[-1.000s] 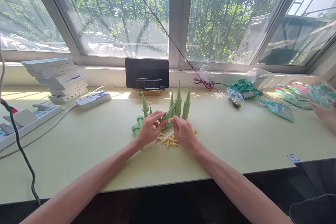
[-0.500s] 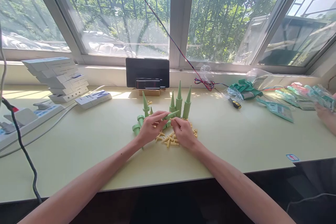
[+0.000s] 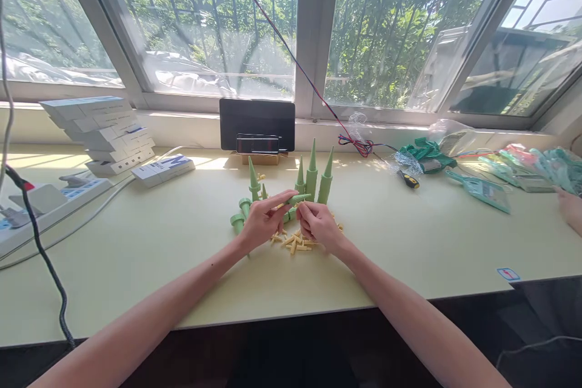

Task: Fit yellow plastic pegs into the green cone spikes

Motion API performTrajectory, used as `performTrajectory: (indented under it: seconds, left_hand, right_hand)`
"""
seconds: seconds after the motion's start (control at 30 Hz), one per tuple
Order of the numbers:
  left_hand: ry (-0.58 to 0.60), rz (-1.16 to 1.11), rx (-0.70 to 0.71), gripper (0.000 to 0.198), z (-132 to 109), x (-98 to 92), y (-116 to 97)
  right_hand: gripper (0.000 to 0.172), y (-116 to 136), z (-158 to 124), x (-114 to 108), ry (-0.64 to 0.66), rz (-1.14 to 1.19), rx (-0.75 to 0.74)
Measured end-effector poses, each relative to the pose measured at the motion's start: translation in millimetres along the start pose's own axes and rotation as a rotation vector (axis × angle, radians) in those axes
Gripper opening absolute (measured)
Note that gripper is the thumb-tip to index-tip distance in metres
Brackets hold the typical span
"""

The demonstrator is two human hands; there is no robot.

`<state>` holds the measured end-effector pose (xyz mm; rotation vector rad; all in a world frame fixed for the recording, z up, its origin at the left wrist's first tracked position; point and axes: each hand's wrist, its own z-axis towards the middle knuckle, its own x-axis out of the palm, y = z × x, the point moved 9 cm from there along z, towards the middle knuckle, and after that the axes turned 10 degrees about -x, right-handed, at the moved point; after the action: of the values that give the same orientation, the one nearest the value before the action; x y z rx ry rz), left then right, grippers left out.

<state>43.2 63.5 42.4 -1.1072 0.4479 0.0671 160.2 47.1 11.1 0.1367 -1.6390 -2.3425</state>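
Observation:
My left hand (image 3: pixel 262 219) is closed around a pale green pointed plastic spike (image 3: pixel 301 198), its tip toward the right. Close against it, my right hand (image 3: pixel 321 224) has thumb and forefinger pinched together; whatever lies between them is too small to make out. Small yellow plastic pegs (image 3: pixel 295 242) are heaped on the table below both hands. Behind my right hand stand three green spikes (image 3: pixel 311 180), tips up. Another upright spike (image 3: pixel 253 179) is beyond my left hand, and green collared pieces (image 3: pixel 237 222) lie beside my left wrist.
A black tablet (image 3: pixel 257 121) and a phone (image 3: pixel 257 143) stand at the back. White boxes (image 3: pixel 113 133) and a power strip (image 3: pixel 59 209) are left. Right are a yellow-black handled tool (image 3: pixel 408 179), green plastic bags (image 3: pixel 479 190) and another person's hand (image 3: pixel 569 206).
My right hand's fingers have shifted slightly at the spike in my left hand, which stays gripped. The view has moved a little. At the far right, the other person's hand has moved partly out of view.

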Motion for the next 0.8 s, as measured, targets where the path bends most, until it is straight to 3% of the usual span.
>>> performTrajectory:
  seconds: [0.37,0.8]
  left_hand:
    - [0.028,-0.053,-0.012,0.031,0.0,2.6,3.7]
    - [0.042,-0.048,0.026,0.032,0.1,4.5,0.6]
  right_hand:
    - [0.040,-7.4,-7.8,15.9,0.166,0.392,0.270]
    - [0.041,-4.8,-6.7,12.8,0.107,0.343,0.236]
